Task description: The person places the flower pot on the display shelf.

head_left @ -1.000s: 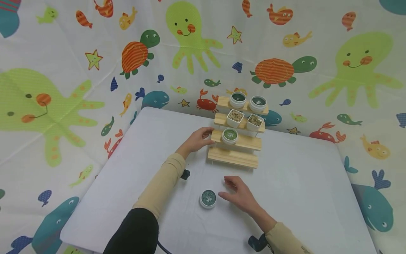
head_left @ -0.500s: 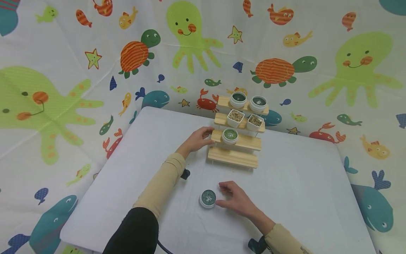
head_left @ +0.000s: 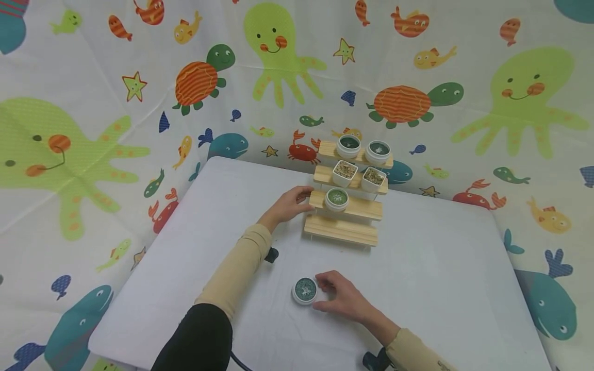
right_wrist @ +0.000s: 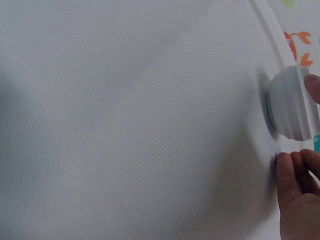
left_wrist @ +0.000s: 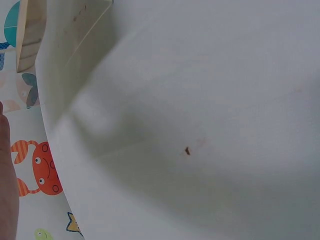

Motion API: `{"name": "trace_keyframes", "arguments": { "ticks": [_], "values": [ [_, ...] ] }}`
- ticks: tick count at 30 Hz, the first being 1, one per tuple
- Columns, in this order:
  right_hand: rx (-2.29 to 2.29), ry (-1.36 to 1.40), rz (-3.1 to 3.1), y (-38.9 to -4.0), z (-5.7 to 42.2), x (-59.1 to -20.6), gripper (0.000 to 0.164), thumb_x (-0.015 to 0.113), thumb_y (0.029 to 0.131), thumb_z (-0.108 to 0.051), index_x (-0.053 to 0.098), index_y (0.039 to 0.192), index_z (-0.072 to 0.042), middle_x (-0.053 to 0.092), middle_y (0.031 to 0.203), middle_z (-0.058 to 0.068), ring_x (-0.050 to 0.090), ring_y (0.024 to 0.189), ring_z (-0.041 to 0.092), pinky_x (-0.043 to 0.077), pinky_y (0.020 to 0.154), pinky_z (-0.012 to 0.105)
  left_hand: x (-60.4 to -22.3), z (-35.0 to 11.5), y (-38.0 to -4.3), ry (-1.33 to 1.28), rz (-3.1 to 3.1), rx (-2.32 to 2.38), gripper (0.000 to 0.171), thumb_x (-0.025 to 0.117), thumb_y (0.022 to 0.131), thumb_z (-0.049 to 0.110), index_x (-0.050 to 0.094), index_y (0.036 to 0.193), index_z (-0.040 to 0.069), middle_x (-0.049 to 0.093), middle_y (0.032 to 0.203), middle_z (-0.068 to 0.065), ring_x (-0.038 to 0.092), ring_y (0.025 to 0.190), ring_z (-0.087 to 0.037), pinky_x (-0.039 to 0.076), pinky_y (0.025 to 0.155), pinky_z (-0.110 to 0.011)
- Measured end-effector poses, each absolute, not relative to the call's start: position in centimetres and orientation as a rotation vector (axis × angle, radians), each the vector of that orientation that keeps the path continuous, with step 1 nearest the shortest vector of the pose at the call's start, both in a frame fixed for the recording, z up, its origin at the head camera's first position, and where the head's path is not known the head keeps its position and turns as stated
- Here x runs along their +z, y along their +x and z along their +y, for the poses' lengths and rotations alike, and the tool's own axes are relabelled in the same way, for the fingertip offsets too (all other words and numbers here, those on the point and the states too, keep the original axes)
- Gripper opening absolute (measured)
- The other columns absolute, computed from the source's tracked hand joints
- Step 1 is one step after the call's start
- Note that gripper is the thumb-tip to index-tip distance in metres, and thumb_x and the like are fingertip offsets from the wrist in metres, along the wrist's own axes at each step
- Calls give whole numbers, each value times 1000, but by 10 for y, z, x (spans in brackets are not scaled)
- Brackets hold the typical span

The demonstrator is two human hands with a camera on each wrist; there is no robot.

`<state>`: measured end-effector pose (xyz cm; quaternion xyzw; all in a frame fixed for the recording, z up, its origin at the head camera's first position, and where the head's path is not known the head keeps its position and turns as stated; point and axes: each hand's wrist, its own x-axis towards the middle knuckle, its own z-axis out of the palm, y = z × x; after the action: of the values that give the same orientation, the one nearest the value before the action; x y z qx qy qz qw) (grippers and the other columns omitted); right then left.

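Observation:
A round white pot (head_left: 304,291) with a dark green top and a pale mark stands on the table. My right hand (head_left: 345,299) is just to its right, thumb and fingers spread apart and slightly bent. In the right wrist view, the thumb overlaps the rim of the pot (right_wrist: 290,105), while the fingers (right_wrist: 287,180) lie apart from it. At the left end of a four-tier wooden stand (head_left: 341,230), my left hand (head_left: 289,203) holds the third plank's end between thumb and fingers. The left wrist view catches only one finger (left_wrist: 7,185) and a plank (left_wrist: 31,35).
Two round pots (head_left: 348,146) occupy the top tier. Two square white pots (head_left: 344,173) with grainy filling are on the second, and a green-topped round pot (head_left: 336,199) is at the left of the third. A printed curtain (head_left: 297,118) hangs behind the white table (head_left: 441,268).
My right hand has moved left and slightly toward me, closing in on the round pot on the table. The left hand stays at the stand.

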<state>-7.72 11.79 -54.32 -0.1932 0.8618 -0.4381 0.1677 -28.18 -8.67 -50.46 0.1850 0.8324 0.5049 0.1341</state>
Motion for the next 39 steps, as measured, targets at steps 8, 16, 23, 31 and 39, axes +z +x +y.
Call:
{"name": "trace_keyframes", "arguments": {
  "ticks": [8,16,23,31,39],
  "values": [
    [-1278,-562,2445,-78,115,-549,63,79,69,-32,53,121,-8,55,112,1,58,100,15,52,93,25,-504,-86,-281,532,2417,1462,62,69,83,25,40,136,9,46,136,-4,42,128,-13,36,110,-22],
    [-1282,-604,2471,-78,110,-552,58,79,69,-29,55,119,-13,56,111,-4,56,98,9,51,93,23,-506,-86,-282,502,2428,1447,61,68,83,25,40,136,11,45,137,-2,42,128,-12,36,110,-21],
    [-1276,-601,2485,-79,107,-553,56,78,70,-31,55,118,-16,56,110,-6,56,99,8,51,92,23,-505,-85,-282,515,2429,1440,61,68,84,24,40,136,11,45,137,-2,42,128,-13,36,110,-22],
    [-1293,-625,2492,-78,104,-554,57,79,69,-27,54,118,-12,55,110,-4,56,97,9,52,89,23,-504,-86,-282,528,2422,1451,63,69,83,26,40,136,10,45,137,-3,42,128,-13,36,110,-22],
    [-1268,-614,2513,-77,103,-555,56,79,69,-30,54,117,-14,55,108,-6,54,95,7,52,88,22,-505,-87,-283,544,2410,1463,63,68,83,26,39,137,9,45,137,-5,41,129,-15,35,111,-24]
  ]
}}
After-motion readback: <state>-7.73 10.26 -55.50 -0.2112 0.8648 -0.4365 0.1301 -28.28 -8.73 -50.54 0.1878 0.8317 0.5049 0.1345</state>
